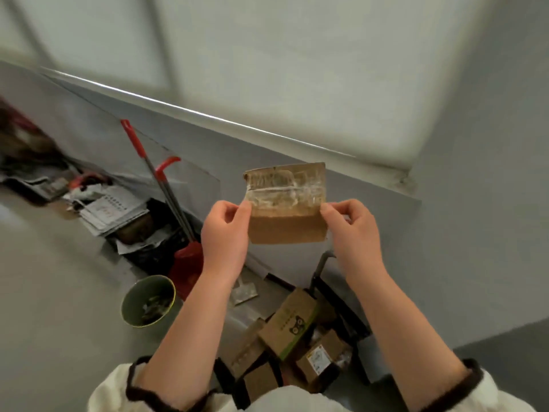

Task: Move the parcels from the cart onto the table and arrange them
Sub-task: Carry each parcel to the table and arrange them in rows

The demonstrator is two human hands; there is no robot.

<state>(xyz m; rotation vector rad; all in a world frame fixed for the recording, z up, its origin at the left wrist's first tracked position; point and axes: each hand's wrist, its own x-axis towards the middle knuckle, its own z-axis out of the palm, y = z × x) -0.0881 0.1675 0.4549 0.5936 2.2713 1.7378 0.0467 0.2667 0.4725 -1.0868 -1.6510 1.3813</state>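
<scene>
**A:** Where is the parcel at this moment?

**B:** The flat brown cardboard parcel with clear tape across its upper half (pixel 286 230) is held up in the air in front of the grey wall (pixel 451 233), above the cart. No table is in view.

**A:** And the hands?

**B:** The left hand (pixel 225 233) pinches the parcel's left edge between thumb and curled fingers. The right hand (pixel 350 230) pinches the right edge the same way. Neither holds anything else.

**A:** How would you finish this step well?

**B:** It looks thin and light, so a fingertip pinch should be enough. It may flex, though, or slip on the glossy tape. I'd grip the bare cardboard lower down, keep it level, turn toward the table and lay it flat and square.

**A:** What waits underneath?

**B:** The black-framed cart (pixel 350 315) holds several more. There is a brown carton with a green edge and a cat-face print (pixel 292 322) and a small brown box with a white label (pixel 320 355). Others are partly hidden by the arms.

**A:** Anything in the way?

**B:** On the floor to the left stand a round green bucket (pixel 148 301) and a red dustpan (pixel 187 263). A heap of printed papers (pixel 113 212) lies against the wall. They sit near the cart, so turning that way calls for careful feet.
</scene>
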